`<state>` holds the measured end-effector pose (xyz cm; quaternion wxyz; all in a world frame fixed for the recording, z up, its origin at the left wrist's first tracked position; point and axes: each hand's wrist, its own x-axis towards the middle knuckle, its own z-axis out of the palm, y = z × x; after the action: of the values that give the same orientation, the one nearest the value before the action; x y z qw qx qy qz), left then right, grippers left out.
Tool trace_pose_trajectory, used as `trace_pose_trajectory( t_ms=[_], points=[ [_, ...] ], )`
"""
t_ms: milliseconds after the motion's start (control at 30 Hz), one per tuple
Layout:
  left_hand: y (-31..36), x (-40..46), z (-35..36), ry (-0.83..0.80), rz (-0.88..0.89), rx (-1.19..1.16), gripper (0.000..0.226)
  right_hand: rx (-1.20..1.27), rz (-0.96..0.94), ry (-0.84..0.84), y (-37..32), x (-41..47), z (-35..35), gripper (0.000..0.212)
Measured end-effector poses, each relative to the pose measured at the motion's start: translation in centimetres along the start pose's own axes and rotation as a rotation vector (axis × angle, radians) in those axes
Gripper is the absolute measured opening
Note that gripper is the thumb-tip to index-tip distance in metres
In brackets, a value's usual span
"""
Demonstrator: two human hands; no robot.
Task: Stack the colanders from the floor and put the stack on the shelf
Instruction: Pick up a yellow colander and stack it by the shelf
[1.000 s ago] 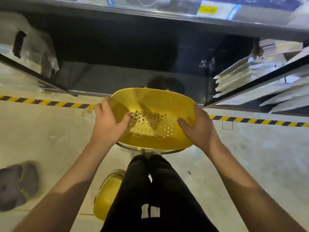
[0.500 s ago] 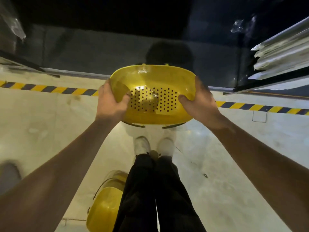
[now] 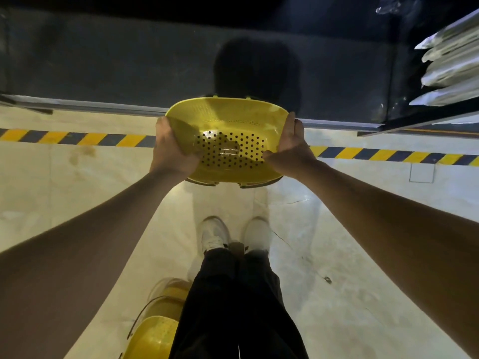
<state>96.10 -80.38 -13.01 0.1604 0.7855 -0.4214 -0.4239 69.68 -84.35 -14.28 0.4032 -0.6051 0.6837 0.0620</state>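
Both hands, left hand and right hand, clasp the yellow colander stack by opposite rims, fingers closed, probably for level carrying just before the dark shelf.

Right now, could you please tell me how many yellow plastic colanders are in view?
At least 2. One yellow plastic colander is held between the left hand and right hand near the shelf edge; another sits on the floor behind the legs. More may be nested beneath either.
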Motion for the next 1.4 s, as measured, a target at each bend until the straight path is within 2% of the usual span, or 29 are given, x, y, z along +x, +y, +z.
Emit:
trace_pose_trajectory(
  t_ms=[133, 200, 267, 333, 600, 767, 1000, 1133, 1400],
  points=[
    [0.9, 0.1, -1.4, -0.126, -0.085, 0.102, 0.097, -0.208, 0.055, -0.113, -0.3, -0.9, -2.0, 0.105],
    [2.2, -1.0, -2.8, -0.185, -0.139, 0.251, 0.095, -0.343, 0.062, -0.133, -0.9, -2.2, -3.9, 0.086],
    [4.2, -3.3, -4.7, -0.147, -0.120, 0.436, 0.086, -0.462, -0.012, -0.091, -1.9, -4.5, -6.2, 0.060],
    [6.5, -6.1, -6.9, -0.087, -0.065, 0.527, 0.078, -0.502, -0.096, -0.031, -3.3, -7.3, -8.9, 0.052],
    [18.8, -22.9, -17.4, 0.074, 0.163, 0.644, 0.075, -0.289, -0.346, 0.267, -12.0, -25.2, -21.4, 0.054],
    [23.6, -34.0, -23.7, 0.211, 0.277, 0.563, 0.075, -0.236, -0.432, 0.313, -16.0, -36.8, -27.2, 0.061],
    [24.1, -43.2, -32.3, 0.385, 0.258, 0.573, 0.070, -0.175, -0.622, 0.414, -21.9, -46.7, -30.9, 0.062],
    [23.0, -46.1, -36.7, 0.512, 0.180, 0.555, 0.071, -0.248, -0.618, 0.282, -26.4, -48.6, -31.3, 0.070],
    [20.5, -51.3, -40.6, 0.683, -0.017, 0.384, 0.069, -0.367, -0.854, 0.241, -34.1, -49.4, -30.7, 0.071]
  ],
)
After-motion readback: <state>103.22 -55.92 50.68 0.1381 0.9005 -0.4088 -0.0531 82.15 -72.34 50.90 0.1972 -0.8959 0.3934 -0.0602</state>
